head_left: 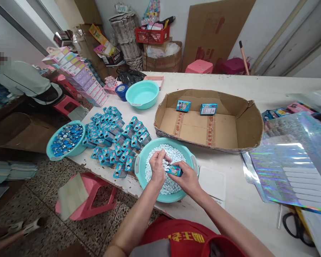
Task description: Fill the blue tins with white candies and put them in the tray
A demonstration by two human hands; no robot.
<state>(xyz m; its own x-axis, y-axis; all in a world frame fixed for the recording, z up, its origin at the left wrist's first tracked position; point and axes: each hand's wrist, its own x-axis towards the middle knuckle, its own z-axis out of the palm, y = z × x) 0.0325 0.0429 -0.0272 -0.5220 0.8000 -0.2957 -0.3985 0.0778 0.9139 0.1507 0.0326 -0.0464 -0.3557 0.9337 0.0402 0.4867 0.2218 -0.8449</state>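
"What do you have at the fingers?"

"My right fingers (182, 165) are pinching a small blue printed box (176, 170), tilted over the pellet basin (140, 174). My left fingers (159, 155) are curled together close by its end, with white pellets (166, 165) showing between that hand and the box. Whether they grip any, I can't tell."

"And underneath?"

"More white pellets (169, 187), spread across the turquoise basin, which sits near the front edge of the white surface (246, 176). Just right of it I see a flat white rectangular item (212, 184)."

"Further out?"

"On my left, a crowd of matching blue boxes (119, 137), then a second turquoise basin (51, 155) of blue and silver pieces (67, 138). Beyond the boxes is a third turquoise basin (142, 93), with blue tape rolls (121, 91) beside it. Ahead and to the right, a low cardboard box (194, 125) holds two more small blue boxes (208, 109)."

"What about the edges of your view?"

"Shiny iridescent sheets (289, 171) on the right, black-handled scissors (296, 226) nearer me. At lower left I've got a pink stool (96, 185) with a flat pad (72, 196) on it; farther off on that side, a person (25, 80) in a pale top."
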